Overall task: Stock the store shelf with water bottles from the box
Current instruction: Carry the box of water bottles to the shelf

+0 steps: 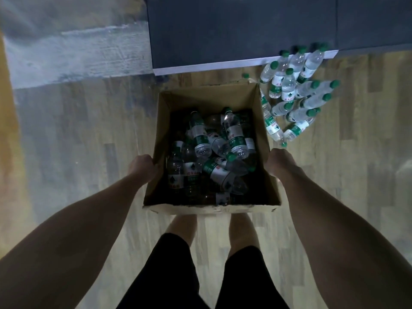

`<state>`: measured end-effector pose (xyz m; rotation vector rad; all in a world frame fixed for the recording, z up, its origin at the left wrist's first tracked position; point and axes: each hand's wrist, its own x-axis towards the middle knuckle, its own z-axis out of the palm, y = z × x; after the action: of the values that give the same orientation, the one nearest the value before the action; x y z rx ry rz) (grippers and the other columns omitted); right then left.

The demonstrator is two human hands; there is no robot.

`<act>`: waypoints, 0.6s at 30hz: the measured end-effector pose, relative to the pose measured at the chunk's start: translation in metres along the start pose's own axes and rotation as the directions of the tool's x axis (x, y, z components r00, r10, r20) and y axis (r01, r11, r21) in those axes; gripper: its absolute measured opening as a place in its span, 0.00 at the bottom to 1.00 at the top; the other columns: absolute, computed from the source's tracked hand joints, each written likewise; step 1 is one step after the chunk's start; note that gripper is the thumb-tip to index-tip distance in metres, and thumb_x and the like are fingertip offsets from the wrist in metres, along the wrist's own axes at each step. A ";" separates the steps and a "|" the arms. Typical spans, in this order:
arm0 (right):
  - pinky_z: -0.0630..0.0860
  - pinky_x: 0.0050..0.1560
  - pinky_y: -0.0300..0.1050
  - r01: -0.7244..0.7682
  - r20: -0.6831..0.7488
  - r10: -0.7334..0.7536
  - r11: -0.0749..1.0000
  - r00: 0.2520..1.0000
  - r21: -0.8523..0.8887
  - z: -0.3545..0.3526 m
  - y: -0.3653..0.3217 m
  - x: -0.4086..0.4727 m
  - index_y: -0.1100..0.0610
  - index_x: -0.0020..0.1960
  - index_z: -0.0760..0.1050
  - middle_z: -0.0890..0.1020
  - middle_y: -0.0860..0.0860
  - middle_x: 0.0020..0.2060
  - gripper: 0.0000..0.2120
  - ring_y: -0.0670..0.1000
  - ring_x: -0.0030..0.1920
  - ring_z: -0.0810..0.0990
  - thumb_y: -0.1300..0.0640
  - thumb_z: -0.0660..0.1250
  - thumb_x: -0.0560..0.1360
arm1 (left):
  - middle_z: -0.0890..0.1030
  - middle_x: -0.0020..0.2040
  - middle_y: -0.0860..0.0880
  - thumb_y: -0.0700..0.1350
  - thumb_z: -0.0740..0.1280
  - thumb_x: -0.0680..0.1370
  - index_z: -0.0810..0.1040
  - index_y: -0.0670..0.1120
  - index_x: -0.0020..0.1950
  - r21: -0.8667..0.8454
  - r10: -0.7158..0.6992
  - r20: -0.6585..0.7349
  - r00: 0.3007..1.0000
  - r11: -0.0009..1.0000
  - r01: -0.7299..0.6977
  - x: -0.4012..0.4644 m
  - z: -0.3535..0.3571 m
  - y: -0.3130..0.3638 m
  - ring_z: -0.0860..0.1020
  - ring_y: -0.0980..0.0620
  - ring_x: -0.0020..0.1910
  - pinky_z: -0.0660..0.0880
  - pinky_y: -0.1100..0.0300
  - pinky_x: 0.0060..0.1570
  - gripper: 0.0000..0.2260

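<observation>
Left hand (142, 167) and right hand (277, 162), fingers clamped on the bottle-filled box (207, 94) sides.

A single view is given, taken from a wide-angle camera worn on a person's head and aimed steeply downward, almost straight at the floor. The wearer's own body is seen from above: both forearms reach in from the lower corners of the frame, and the legs fill the lower middle. An open cardboard box (209, 150) sits close below the lens at the centre of the frame, gripped at its sides by the left hand (142, 167) and right hand (278, 161). Farther off, the dark shelf base (240, 30) is seen along the top edge. Straight lines are bent toward the frame edges by the wide lens.
</observation>
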<state>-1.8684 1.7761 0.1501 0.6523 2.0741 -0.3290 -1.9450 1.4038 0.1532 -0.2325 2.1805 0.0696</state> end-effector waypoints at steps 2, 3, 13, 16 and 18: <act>0.77 0.53 0.51 0.001 -0.011 -0.001 1.000 1.000 -0.005 0.011 -0.007 0.025 0.66 0.63 0.75 0.80 0.65 0.58 0.16 0.64 0.59 0.79 0.60 0.64 0.79 | 0.81 0.43 0.41 0.47 0.64 0.79 0.80 0.38 0.47 0.012 0.004 -0.012 1.000 1.000 -0.004 0.028 0.005 -0.002 0.81 0.43 0.41 0.81 0.50 0.43 0.12; 0.77 0.53 0.51 -0.003 -0.020 0.003 1.000 1.000 -0.005 0.015 -0.011 0.037 0.66 0.63 0.75 0.80 0.65 0.59 0.16 0.64 0.59 0.79 0.60 0.64 0.79 | 0.81 0.43 0.41 0.47 0.64 0.79 0.80 0.38 0.48 0.018 0.009 -0.020 1.000 1.000 -0.009 0.042 0.007 -0.003 0.81 0.43 0.42 0.81 0.50 0.43 0.12; 0.76 0.57 0.52 -0.008 -0.097 0.011 0.999 0.995 0.033 0.038 -0.044 0.167 0.66 0.65 0.73 0.77 0.65 0.62 0.20 0.65 0.62 0.77 0.52 0.65 0.80 | 0.79 0.55 0.35 0.45 0.64 0.79 0.79 0.35 0.57 0.024 0.031 -0.164 0.986 0.999 -0.027 0.182 0.023 0.024 0.78 0.36 0.54 0.69 0.54 0.42 0.14; 0.74 0.52 0.50 -0.023 -0.139 0.028 0.999 0.990 0.042 0.057 -0.042 0.212 0.65 0.64 0.74 0.78 0.65 0.61 0.20 0.65 0.61 0.77 0.51 0.64 0.80 | 0.78 0.58 0.33 0.46 0.63 0.80 0.78 0.35 0.59 0.012 0.050 -0.212 0.976 0.999 -0.048 0.220 0.046 0.037 0.77 0.35 0.57 0.72 0.50 0.47 0.16; 0.73 0.49 0.49 -0.032 -0.175 0.041 0.998 0.984 0.054 0.076 -0.036 0.239 0.65 0.62 0.75 0.78 0.65 0.59 0.19 0.65 0.60 0.78 0.50 0.62 0.80 | 0.77 0.58 0.32 0.44 0.63 0.81 0.77 0.33 0.60 -0.035 0.080 -0.214 0.974 0.995 -0.089 0.242 0.073 0.043 0.76 0.34 0.58 0.72 0.48 0.51 0.15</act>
<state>-1.9431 1.7886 -0.0912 0.7739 2.2244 -0.3138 -2.0312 1.4215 -0.0875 -0.1788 2.4037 0.1473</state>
